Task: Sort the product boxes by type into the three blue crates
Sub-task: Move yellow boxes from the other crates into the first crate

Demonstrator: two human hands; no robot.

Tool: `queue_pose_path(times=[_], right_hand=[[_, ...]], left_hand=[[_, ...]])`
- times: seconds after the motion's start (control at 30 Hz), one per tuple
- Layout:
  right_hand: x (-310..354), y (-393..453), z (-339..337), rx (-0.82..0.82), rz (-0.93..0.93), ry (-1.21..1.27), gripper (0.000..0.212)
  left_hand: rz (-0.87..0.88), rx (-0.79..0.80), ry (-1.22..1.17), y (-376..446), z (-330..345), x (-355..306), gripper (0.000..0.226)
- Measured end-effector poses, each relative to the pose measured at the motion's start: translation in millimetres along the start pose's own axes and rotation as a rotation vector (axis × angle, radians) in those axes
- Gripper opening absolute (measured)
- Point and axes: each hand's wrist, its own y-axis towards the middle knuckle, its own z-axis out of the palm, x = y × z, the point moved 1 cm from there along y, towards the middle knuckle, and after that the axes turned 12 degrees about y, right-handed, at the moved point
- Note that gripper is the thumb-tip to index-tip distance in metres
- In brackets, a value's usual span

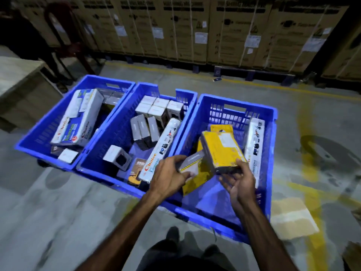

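Lower centre, over the right crate (271, 122): left hand (168, 178) grips a grey-yellow box (190, 165), right hand (239, 180) clutches a yellow box (221, 151) just above its fingers.

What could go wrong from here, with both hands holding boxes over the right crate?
1. The right hand grips the yellow box only at its near end, fingers underneath; it may tip out.
2. The left hand pinches a small grey-and-yellow box close against it; the two could knock together.
3. The long white Choice box in the middle crate matches one in the right crate, so types may stay mixed.
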Motion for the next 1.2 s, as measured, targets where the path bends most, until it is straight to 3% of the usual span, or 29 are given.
queue_pose_path(times=[0.23,0.37,0.6,0.87,0.97,1.2], right_hand=[[-17.7,-22.8,72.3,0.305,0.087,-0.112,0.011],[-48.9,-43.0,116.6,0.401,0.091,-0.250,0.016],[-113.0,-66.7,192.2,0.438,0.067,-0.476,0.019],[-210.0,-34.9,336.9,0.398,-0.135,-0.683,0.041],[-235.7,-17.9,384.7,0.378,-0.233,-0.779,0.038],[-270.8,16.9,446.9,0.143,-0.440,-1.138,0.052]], left_hand=[[-0.295,-0.408,-0.544,-55.2,-45.2,61.4,0.041],[-0.408,-0.602,-0.580,-73.0,-86.3,108.6,0.040],[-0.440,-0.768,-0.587,-38.6,-152.5,193.5,0.044],[-0.385,-0.792,-0.563,68.2,-242.5,279.4,0.046],[-0.407,-0.770,-0.508,105.8,-271.2,298.7,0.050],[-0.278,-0.611,-0.205,196.8,-281.1,314.7,0.048]])
